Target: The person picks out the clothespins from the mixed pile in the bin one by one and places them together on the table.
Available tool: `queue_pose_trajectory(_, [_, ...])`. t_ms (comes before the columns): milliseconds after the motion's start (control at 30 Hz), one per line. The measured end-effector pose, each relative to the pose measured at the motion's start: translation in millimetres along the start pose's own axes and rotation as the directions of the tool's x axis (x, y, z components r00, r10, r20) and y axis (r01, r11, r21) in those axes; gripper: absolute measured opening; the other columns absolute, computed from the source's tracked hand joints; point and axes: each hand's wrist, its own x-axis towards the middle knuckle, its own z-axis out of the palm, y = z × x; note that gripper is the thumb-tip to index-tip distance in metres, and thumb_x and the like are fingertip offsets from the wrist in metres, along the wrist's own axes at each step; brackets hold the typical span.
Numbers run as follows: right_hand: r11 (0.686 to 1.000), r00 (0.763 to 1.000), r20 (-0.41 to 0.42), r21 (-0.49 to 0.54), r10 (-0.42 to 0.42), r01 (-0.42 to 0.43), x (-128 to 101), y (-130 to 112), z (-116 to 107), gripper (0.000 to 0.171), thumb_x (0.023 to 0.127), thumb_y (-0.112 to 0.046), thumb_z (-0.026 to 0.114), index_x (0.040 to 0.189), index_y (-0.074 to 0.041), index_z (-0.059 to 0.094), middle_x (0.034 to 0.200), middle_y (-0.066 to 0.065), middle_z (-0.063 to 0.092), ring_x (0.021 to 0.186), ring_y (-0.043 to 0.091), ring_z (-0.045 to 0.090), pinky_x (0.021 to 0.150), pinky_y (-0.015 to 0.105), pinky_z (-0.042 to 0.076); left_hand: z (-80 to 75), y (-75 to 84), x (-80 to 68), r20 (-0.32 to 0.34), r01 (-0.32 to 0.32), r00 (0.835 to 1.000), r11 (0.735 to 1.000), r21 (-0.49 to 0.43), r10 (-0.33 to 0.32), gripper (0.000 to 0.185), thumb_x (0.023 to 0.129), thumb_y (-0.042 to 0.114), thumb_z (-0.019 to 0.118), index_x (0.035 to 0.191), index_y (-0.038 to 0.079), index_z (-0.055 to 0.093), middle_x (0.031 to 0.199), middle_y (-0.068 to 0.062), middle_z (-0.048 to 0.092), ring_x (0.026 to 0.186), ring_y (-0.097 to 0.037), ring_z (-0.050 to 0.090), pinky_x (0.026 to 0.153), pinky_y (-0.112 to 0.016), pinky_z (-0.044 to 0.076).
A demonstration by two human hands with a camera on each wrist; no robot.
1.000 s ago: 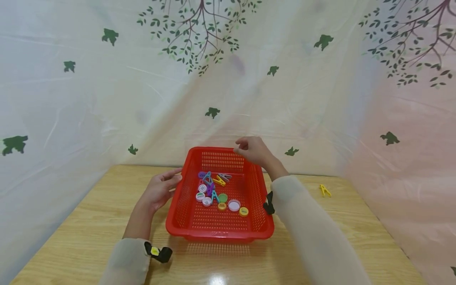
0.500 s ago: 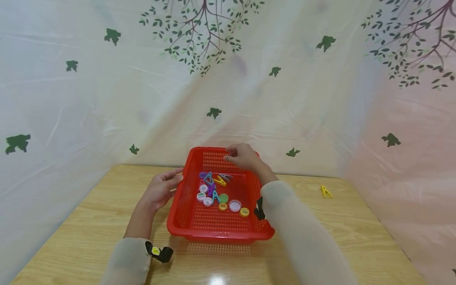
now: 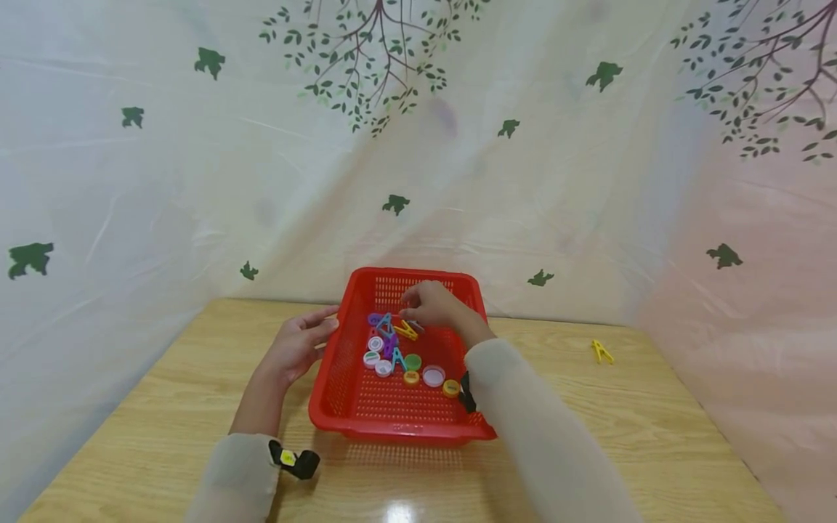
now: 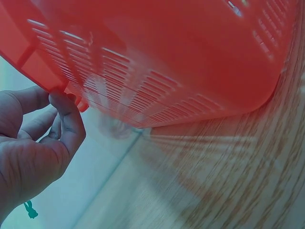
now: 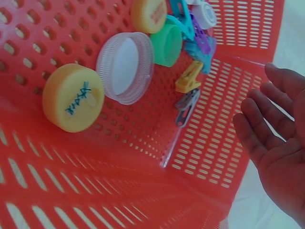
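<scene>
A red perforated basket (image 3: 353, 407) stands on the wooden table (image 3: 163, 407). Inside lie several bottle caps (image 3: 431, 375) and coloured clothespins (image 3: 392, 341). My left hand (image 3: 301, 345) is at the basket's left rim, and its thumb and fingertips (image 4: 64, 102) pinch the rim's edge. My right hand (image 3: 428, 305) is low inside the basket at the far end, just above a yellow clothespin (image 5: 189, 77) and a grey clothespin (image 5: 187, 107). Its palm and relaxed fingers (image 5: 262, 129) hold nothing. A yellow cap (image 5: 73, 98), a clear cap (image 5: 125, 67) and a green cap (image 5: 167, 45) lie close together.
One yellow clothespin (image 3: 600, 351) lies alone on the table at the right. A pale sheet printed with leaves and branches (image 3: 458, 181) hangs close behind and around the table. Bare wood shows in front of the basket.
My right hand has come down and leftward from above the far right rim into the basket, over the clothespins. The left hand has stayed at the left rim.
</scene>
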Motion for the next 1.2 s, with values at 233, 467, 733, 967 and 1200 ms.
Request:
queue_pose_trajectory(233, [1.000, 0.999, 0.040, -0.002, 0.011, -0.011, 0, 2, 9, 0.039, 0.096, -0.025, 0.075, 0.133, -0.013, 0.069, 0.119, 0.000, 0.070, 0.099, 0.019, 0.067, 0.088, 0.037, 0.060, -0.1, 0.3, 2.0, -0.001, 0.003, 1.000, 1.000, -0.004, -0.003, 0.052, 0.102, 0.022, 0.065, 0.151, 0.010, 0.051, 0.143, -0.019, 0.058, 0.116, -0.028, 0.067, 0.093, -0.042, 0.059])
queue_pose_trajectory(467, [0.998, 0.998, 0.057, -0.058, -0.009, 0.013, 2, 5, 19, 0.038, 0.096, -0.019, 0.075, 0.132, -0.012, 0.069, 0.120, 0.001, 0.071, 0.100, 0.017, 0.067, 0.092, 0.036, 0.059, 0.4, 2.2, 2.2, -0.001, 0.007, 1.000, 1.000, -0.010, -0.007, 0.051, 0.103, 0.021, 0.065, 0.150, 0.010, 0.051, 0.141, -0.019, 0.058, 0.114, -0.026, 0.067, 0.093, -0.040, 0.059])
queue_pose_trajectory(733, [1.000, 0.994, 0.113, -0.030, 0.013, -0.009, 6, 5, 30, 0.034, 0.096, -0.014, 0.073, 0.130, -0.014, 0.071, 0.119, 0.001, 0.070, 0.103, 0.018, 0.064, 0.095, 0.038, 0.058, -0.3, 3.2, 1.1, -0.007, 0.015, 1.000, 1.000, -0.019, -0.015, 0.050, 0.103, 0.019, 0.064, 0.150, 0.010, 0.051, 0.142, -0.021, 0.057, 0.115, -0.027, 0.066, 0.093, -0.040, 0.059])
queue_pose_trajectory(967, [0.999, 0.987, 0.161, -0.033, 0.020, -0.015, 7, 4, 33, 0.033, 0.095, -0.012, 0.074, 0.127, -0.016, 0.073, 0.117, -0.001, 0.070, 0.104, 0.018, 0.065, 0.096, 0.039, 0.057, -0.8, 2.6, 2.9, -0.005, 0.013, 1.000, 1.000, -0.005, -0.013, 0.051, 0.103, 0.021, 0.065, 0.151, 0.011, 0.051, 0.142, -0.019, 0.058, 0.115, -0.026, 0.066, 0.093, -0.039, 0.059])
queue_pose_trajectory(1200, [0.999, 0.973, 0.226, -0.012, 0.040, -0.039, 4, 4, 33, 0.030, 0.093, -0.012, 0.076, 0.122, -0.019, 0.076, 0.111, -0.001, 0.072, 0.099, 0.018, 0.068, 0.094, 0.040, 0.058, -1.5, 1.4, 3.7, 0.008, 0.002, 1.000, 1.000, 0.003, -0.002, 0.052, 0.103, 0.022, 0.064, 0.151, 0.009, 0.050, 0.141, -0.022, 0.057, 0.113, -0.026, 0.067, 0.092, -0.039, 0.059])
